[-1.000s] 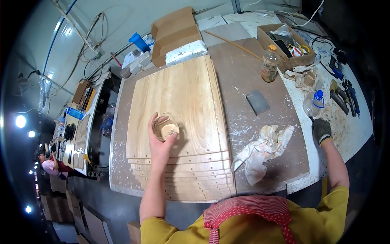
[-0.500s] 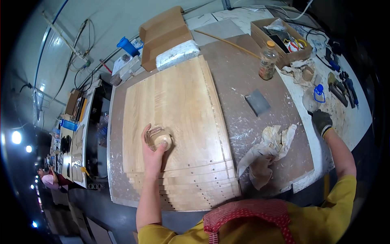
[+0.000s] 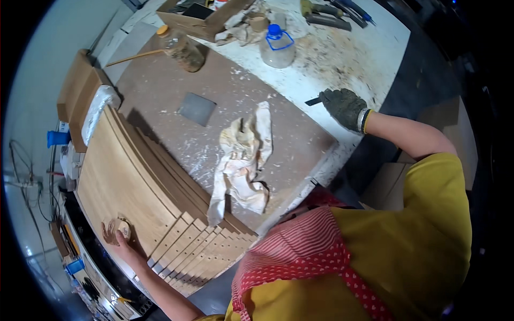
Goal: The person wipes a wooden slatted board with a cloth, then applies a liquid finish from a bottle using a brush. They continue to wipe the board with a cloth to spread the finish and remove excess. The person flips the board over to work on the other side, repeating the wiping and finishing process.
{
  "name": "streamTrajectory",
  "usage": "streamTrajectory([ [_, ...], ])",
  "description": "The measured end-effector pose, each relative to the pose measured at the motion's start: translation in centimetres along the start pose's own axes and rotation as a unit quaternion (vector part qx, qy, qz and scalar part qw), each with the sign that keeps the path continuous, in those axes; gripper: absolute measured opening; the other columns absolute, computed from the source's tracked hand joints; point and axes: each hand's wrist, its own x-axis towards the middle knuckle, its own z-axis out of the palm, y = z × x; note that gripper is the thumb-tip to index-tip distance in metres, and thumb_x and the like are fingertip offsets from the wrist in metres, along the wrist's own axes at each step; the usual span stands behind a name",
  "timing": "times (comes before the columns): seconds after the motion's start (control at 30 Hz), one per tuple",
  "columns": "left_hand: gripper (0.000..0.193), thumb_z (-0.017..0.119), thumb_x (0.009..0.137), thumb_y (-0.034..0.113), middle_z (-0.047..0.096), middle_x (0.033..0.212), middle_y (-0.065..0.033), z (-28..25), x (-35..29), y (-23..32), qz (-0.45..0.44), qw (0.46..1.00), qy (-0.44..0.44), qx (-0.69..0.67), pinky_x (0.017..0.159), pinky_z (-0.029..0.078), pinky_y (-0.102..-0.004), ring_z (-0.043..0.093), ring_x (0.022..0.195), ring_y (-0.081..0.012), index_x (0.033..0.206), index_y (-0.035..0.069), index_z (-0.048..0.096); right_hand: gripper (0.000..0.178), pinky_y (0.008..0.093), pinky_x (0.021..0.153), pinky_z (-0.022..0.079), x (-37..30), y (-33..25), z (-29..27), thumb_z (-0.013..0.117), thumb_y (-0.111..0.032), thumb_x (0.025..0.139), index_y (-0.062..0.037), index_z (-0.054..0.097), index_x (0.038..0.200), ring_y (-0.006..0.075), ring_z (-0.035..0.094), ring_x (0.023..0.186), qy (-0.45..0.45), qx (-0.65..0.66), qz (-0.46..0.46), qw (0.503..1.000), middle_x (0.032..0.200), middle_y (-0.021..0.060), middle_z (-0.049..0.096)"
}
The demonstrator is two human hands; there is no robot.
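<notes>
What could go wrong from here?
The small cup of beige paste in the left hand could tip, soiling the top board.
The dark flat tool pokes out of the gloved right hand and might slip.
The crumpled cloth reaches the board stack's edge and might snag.

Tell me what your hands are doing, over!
Left hand around small cup, over stacked wooden panels. Gloved right hand gripping black tool. Crumpled cloth on brown tabletop between hands, possibly in the way.
</notes>
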Motion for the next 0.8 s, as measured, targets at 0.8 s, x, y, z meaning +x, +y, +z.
streamTrajectory([
  [0.8, 0.052, 0.053, 0.098, 0.028, 0.043, 0.139, -0.0135, -0.9, 0.5, -0.1, 0.005, 0.998, 0.020, 0.057, 0.104, 0.041, -0.0360, 0.046, 0.124, -0.0241, 0.138, 0.000, 0.039, 0.032, 0.0343, 0.072, 0.052, -11.4, -3.4, 2.5, 0.054, -0.016, 0.082, -0.0040, 0.056, 0.112, 0.0236, 0.062, 0.088, 0.088, -0.044, -0.065, 0.993, 0.093, 0.0095, 0.060],
])
